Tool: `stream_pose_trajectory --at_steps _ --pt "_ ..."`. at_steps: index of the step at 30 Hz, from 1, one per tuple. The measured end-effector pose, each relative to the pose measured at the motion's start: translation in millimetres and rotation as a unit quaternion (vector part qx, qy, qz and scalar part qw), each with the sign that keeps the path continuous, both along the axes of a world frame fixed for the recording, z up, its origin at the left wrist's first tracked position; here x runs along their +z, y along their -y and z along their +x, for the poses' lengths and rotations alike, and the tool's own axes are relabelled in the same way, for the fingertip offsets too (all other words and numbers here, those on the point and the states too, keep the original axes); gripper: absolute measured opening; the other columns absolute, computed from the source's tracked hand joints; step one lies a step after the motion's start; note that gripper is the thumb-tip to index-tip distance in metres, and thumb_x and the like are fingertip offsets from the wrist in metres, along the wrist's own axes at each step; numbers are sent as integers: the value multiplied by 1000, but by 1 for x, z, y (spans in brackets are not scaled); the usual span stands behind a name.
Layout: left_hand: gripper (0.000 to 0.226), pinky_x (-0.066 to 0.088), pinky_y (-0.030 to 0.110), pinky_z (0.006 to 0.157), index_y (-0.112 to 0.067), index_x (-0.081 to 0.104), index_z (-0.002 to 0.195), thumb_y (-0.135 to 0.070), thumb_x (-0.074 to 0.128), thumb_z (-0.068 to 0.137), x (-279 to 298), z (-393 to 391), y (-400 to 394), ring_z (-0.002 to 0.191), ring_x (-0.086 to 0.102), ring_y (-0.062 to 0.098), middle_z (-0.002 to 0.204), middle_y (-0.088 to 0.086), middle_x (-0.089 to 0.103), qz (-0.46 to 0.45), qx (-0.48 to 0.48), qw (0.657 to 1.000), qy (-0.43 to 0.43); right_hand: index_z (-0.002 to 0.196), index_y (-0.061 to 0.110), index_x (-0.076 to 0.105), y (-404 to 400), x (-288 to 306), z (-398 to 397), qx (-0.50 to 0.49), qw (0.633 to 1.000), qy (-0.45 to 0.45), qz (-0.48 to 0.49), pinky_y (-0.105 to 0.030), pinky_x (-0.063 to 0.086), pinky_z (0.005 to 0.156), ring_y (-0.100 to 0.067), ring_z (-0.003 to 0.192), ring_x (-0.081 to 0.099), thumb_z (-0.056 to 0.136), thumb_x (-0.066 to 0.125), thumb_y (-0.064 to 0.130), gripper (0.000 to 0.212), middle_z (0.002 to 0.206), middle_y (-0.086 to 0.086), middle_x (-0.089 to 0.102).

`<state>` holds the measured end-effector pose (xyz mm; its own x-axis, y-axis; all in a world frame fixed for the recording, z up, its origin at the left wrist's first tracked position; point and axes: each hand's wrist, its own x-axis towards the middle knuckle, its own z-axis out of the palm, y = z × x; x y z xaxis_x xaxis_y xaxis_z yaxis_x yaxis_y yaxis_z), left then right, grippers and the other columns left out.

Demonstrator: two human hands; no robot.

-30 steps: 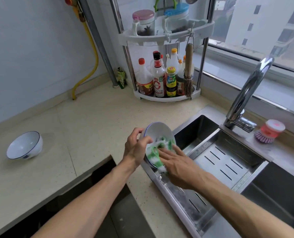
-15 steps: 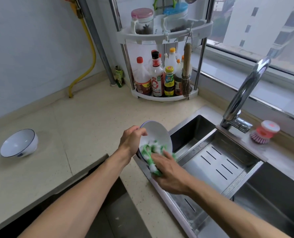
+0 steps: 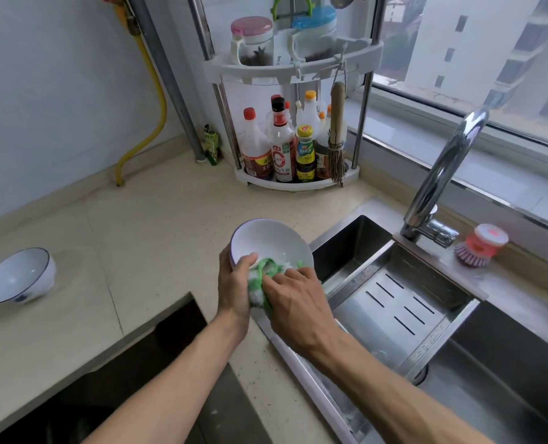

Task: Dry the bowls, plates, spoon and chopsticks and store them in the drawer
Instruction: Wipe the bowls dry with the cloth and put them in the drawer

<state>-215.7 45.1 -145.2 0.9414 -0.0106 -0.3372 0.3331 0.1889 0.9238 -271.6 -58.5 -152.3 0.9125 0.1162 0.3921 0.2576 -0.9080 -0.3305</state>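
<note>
1. White ceramic with a dark blue rim: the held bowl (image 3: 271,243) is tilted, its opening facing the camera, above the counter edge at the left rim of the sink (image 3: 356,232).
2. The left hand (image 3: 234,283) grips the held bowl at its left rim. The thumb lies over the rim on the inside; the other fingers curl behind the wall and are mostly hidden.
3. The right hand (image 3: 295,302) presses a green and white cloth (image 3: 260,277) into the lower inside of the held bowl. The fingers are bent over the cloth and pin it against the ceramic; the palm faces down.
4. A second bowl (image 3: 18,275), white with a dark rim line and a blue mark on its side, rests tilted on the beige countertop (image 3: 131,238), well apart from the hands, at the far left.
5. A dark opening (image 3: 112,373) lies below the counter edge, under the left forearm. Its contents cannot be made out.
6. A perforated steel tray (image 3: 397,302) sits inside the sink, just right of the right hand.
7. The chrome faucet (image 3: 439,174) stands behind the sink. A red dish brush (image 3: 481,241) rests beside its base, on the ledge below the window.
8. A two-tier corner rack (image 3: 295,72) stands at the back of the countertop. Sauce bottles (image 3: 282,145) fill its lower tier; lidded jars stand on the upper tier; a bristle brush (image 3: 336,136) hangs from a hook.
</note>
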Motion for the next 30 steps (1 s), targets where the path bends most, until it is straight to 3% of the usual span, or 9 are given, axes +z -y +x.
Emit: stream_pose_trajectory --at_steps 3,5,8,11,14,19,22,25,30 --pt "28 55 39 77 -22 67 105 -23 60 77 7 0 -2 98 67 28 100 4 69 50 21 998 30 83 20 56 4 -6 -3 71 989 -100 88 -38 47 73 -26 74 56 73 66 4 21 76 2 63" --pt "30 51 36 73 -23 71 95 -25 57 69 11 6 -12 93 65 25 94 4 69 102 -59 991 58 119 26 56 26 -18 -6 156 974 -160 40 -40 43 101 -20 114 57 92 54 14 29 121 4 65" --pt "38 50 36 72 -25 73 99 -26 56 64 14 15 -16 92 64 23 97 5 69 154 -132 977 69 156 31 23 48 -22 -4 178 961 -184 -105 -41 2 123 -16 154 10 101 49 22 62 166 6 19" --pt "35 49 34 70 -24 72 93 -28 56 63 13 18 -7 89 63 23 90 0 68 179 -85 977 77 151 23 34 28 -9 -1 143 959 -241 -33 -44 6 123 -19 150 18 100 48 23 53 162 1 29" --pt "29 49 36 70 -26 72 84 -32 55 62 11 21 -10 87 61 23 84 -4 67 227 -87 967 79 114 18 51 17 -1 -5 177 919 -308 174 -41 27 106 -14 110 44 93 47 7 24 123 -4 58" --pt "22 35 33 63 -12 61 74 -28 54 62 23 30 -20 70 50 21 68 -4 56 254 -199 943 78 151 30 37 59 -27 -3 174 964 -152 -131 -56 -8 122 -17 154 13 94 37 23 57 160 6 35" --pt "20 35 35 66 -10 56 69 -28 55 62 22 31 -18 72 50 21 69 -2 56 247 -172 950 82 148 22 42 41 -22 -4 151 971 -160 -94 -55 -1 123 -25 152 21 94 51 20 54 156 -2 41" --pt "21 38 36 70 -10 56 67 -30 55 60 21 31 -18 76 52 24 70 -1 57 247 -153 954 70 131 17 53 19 -13 -12 179 949 -241 101 -52 14 121 -20 134 40 85 52 7 47 135 -2 57" --pt "41 45 27 57 -15 68 100 -33 58 64 37 37 -22 72 62 22 87 4 64 239 -274 932 -10 133 29 53 52 -37 -8 194 972 -85 -97 -55 21 122 -17 134 49 95 55 22 39 132 6 62"
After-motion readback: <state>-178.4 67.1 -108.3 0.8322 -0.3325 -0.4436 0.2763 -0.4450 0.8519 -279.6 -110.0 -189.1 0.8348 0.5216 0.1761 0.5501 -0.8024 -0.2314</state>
